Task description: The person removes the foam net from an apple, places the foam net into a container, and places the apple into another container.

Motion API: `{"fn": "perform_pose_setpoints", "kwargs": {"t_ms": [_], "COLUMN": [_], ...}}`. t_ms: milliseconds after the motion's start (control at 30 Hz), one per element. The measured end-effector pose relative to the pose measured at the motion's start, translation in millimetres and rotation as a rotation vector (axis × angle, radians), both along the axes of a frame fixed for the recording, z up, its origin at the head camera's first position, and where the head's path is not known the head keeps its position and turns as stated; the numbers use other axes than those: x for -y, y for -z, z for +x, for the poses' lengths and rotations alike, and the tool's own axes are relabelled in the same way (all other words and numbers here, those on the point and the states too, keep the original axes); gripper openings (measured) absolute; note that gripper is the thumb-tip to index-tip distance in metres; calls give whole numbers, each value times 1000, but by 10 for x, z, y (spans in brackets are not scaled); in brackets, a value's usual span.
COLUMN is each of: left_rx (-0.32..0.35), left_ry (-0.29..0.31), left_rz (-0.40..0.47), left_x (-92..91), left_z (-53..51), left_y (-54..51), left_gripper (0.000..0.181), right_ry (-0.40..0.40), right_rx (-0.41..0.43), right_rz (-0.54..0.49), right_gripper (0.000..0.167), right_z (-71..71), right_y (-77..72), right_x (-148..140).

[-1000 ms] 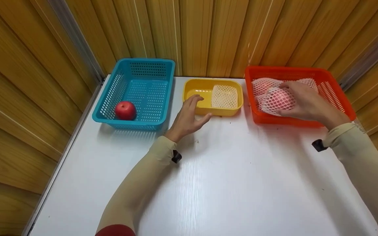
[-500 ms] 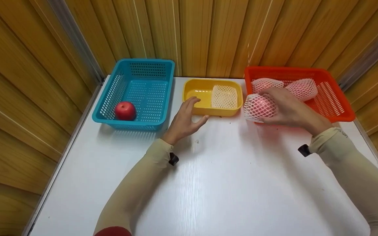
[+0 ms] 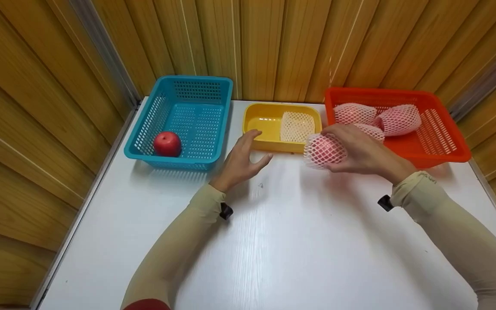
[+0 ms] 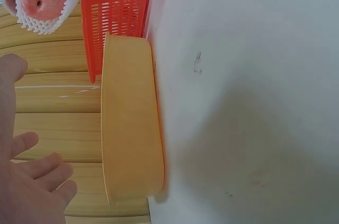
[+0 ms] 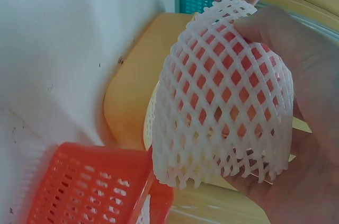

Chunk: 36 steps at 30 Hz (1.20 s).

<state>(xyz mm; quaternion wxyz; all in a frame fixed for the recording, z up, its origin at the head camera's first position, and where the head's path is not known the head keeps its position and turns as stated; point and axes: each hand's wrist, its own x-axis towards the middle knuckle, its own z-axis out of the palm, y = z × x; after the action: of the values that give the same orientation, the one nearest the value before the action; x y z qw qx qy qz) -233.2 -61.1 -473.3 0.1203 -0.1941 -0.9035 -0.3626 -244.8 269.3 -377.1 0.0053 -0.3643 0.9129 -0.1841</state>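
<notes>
My right hand (image 3: 362, 150) grips an apple in a white foam net (image 3: 326, 150), raised above the table just right of the yellow container's front corner. Fingers and thumb curl round the net; in the right wrist view red skin shows through the mesh of the foam net (image 5: 222, 97). One end of the netted apple (image 4: 45, 4) is bare in the left wrist view. In front of the yellow container (image 3: 274, 146), my left hand (image 3: 239, 162) hovers with thumb and fingers spread, holding nothing. A flat foam net (image 3: 297, 127) lies inside that container.
Several netted apples (image 3: 399, 119) lie in the red basket (image 3: 439, 150) at right. At left, a blue basket (image 3: 175, 161) holds one bare red apple (image 3: 167, 144). All three containers stand on a white table (image 3: 248, 241) near a wood-panelled wall (image 3: 261, 47).
My right hand has lifted the netted apple out of the red basket and carried it left toward the yellow container. The left hand stays nearly in place.
</notes>
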Motion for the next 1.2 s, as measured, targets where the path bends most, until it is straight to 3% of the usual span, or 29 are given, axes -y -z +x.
{"fn": "perform_pose_setpoints", "kwargs": {"t_ms": [233, 400, 633, 933, 1200], "left_rx": [33, 59, 91, 105, 105], "left_ry": [-6, 35, 113, 124, 127], "left_rz": [10, 60, 143, 144, 178], "left_x": [35, 76, 137, 226, 291], "left_z": [13, 14, 11, 37, 55], "left_y": [25, 29, 47, 73, 97], "left_gripper": [73, 70, 53, 28, 23], "right_ry": [30, 35, 15, 11, 11], "right_rx": [55, 67, 81, 137, 162], "right_rz": [25, 33, 33, 34, 24], "right_gripper": [80, 80, 80, 81, 82], "right_z": [22, 14, -25, -63, -88], "right_y": [54, 100, 182, 282, 385], "right_x": [95, 145, 258, 399, 545]}}
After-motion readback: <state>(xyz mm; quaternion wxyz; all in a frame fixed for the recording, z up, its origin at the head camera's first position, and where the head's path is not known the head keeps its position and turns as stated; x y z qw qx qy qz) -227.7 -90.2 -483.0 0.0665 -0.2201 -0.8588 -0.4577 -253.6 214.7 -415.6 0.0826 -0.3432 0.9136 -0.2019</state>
